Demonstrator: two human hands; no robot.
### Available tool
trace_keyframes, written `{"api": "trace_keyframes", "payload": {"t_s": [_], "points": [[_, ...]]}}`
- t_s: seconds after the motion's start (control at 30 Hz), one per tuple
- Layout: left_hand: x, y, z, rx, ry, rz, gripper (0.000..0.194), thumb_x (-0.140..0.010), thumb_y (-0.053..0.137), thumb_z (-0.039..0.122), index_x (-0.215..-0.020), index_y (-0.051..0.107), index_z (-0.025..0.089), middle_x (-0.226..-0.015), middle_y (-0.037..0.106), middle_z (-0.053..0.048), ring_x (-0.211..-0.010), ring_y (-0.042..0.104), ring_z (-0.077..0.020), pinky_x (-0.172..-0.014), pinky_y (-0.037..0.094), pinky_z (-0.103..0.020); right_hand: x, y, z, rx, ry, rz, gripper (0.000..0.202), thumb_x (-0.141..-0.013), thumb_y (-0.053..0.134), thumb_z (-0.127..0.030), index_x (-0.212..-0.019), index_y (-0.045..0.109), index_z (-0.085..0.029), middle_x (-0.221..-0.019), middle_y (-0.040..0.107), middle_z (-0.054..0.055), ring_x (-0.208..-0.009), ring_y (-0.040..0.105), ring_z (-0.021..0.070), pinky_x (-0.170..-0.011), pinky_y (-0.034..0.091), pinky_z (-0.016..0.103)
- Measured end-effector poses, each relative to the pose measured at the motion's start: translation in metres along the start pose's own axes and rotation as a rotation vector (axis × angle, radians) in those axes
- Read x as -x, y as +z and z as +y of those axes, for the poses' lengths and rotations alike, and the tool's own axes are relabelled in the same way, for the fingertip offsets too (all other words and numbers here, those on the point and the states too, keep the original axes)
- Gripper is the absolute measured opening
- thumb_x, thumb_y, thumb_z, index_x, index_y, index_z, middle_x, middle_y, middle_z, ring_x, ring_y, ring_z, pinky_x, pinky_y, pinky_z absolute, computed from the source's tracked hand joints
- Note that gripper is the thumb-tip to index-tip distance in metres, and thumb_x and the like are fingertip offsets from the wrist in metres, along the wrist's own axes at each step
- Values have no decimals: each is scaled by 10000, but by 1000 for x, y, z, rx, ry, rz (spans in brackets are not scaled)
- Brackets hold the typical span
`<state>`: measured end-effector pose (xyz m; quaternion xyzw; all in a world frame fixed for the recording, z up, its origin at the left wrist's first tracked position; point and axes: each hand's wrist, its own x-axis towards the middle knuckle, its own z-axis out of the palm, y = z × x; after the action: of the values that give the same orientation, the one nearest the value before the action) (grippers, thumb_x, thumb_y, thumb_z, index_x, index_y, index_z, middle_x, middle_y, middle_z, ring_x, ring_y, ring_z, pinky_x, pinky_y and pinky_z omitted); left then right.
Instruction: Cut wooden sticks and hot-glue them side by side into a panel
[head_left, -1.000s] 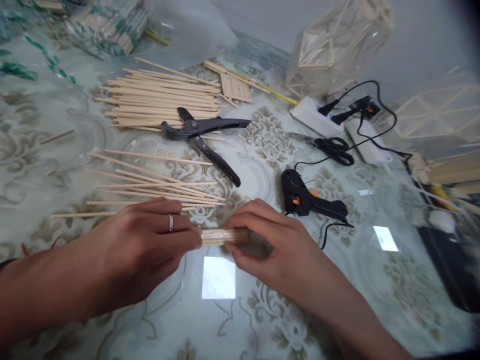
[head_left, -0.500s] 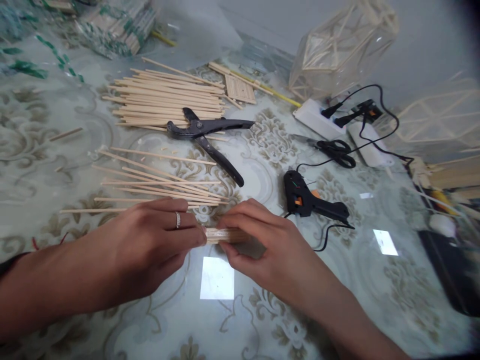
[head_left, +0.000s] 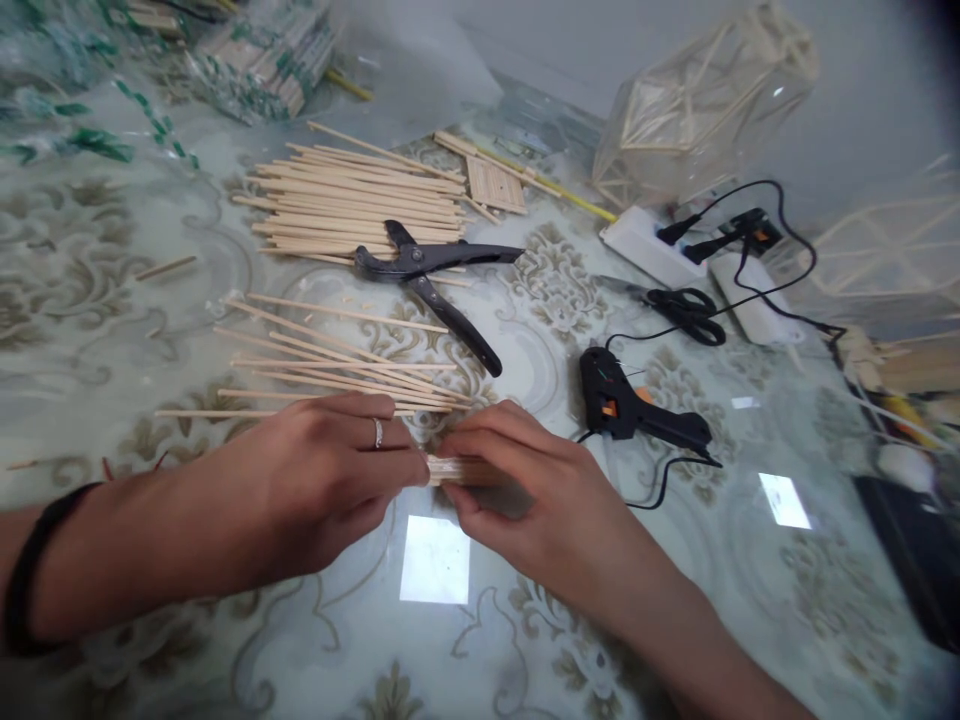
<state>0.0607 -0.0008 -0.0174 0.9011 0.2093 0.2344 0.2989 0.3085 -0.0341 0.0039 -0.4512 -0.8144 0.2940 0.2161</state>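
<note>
A small bundle of short wooden sticks (head_left: 459, 470) is held level just above the patterned tabletop. My left hand (head_left: 337, 465), with a ring on one finger, pinches its left end. Thumb and fingers of my right hand (head_left: 529, 480) close around its right part and hide much of it. Behind my left hand lie several loose thin wooden sticks (head_left: 352, 370). A black hand cutter (head_left: 431, 265) rests open beyond them, partly over a pile of wooden sticks (head_left: 367, 195). To the right of my right hand lies a black glue gun (head_left: 630, 400).
Black scissors (head_left: 686, 308) lie near a white power strip (head_left: 652, 245) with plugged cords. A flat panel of joined sticks (head_left: 495, 185) is at the back. Wrapped stick packs (head_left: 262, 60) stand back left, a plastic-covered stick frame (head_left: 697, 110) back right.
The camera view has shifted, so things on the table appear slightly farther right. My left hand appears closer to my right hand, and less of the bundle shows between them.
</note>
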Motion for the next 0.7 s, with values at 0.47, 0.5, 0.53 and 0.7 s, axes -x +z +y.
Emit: {"api": "trace_keyframes", "payload": {"t_s": [0.47,0.5,0.53,0.7], "points": [[33,-50,8,-98,-262,-114,170,-980,590,166,-1081,724,193,-1079,710,-69,-884,715,-200,-747,564,-286,-7,-3,0,55,-22,-24,212,-881,698,-52,-1000,729,-224,-1043,788,55,-1005,744,219,-890,641,379],[34,-49,8,-99,-263,-105,160,-988,579,167,-1044,727,191,-1061,708,-68,-863,708,-196,-731,555,-284,-8,-4,-1,67,-20,-38,212,-880,704,-46,-1000,730,-218,-1055,789,59,-1012,746,219,-895,641,376],[35,-48,8,-97,-259,-96,164,-991,568,160,-1022,727,190,-1047,706,-66,-854,704,-194,-729,549,-285,-8,-5,-2,77,-19,-46,208,-880,711,-45,-1001,731,-213,-1056,788,61,-1011,748,219,-896,642,374],[40,-39,8,-91,-242,-73,190,-984,557,111,-1018,725,195,-1029,698,-54,-903,699,-211,-794,549,-317,-7,-5,-5,117,-16,-49,188,-915,694,-70,-1030,733,-213,-1047,783,57,-992,752,214,-886,654,372]]}}
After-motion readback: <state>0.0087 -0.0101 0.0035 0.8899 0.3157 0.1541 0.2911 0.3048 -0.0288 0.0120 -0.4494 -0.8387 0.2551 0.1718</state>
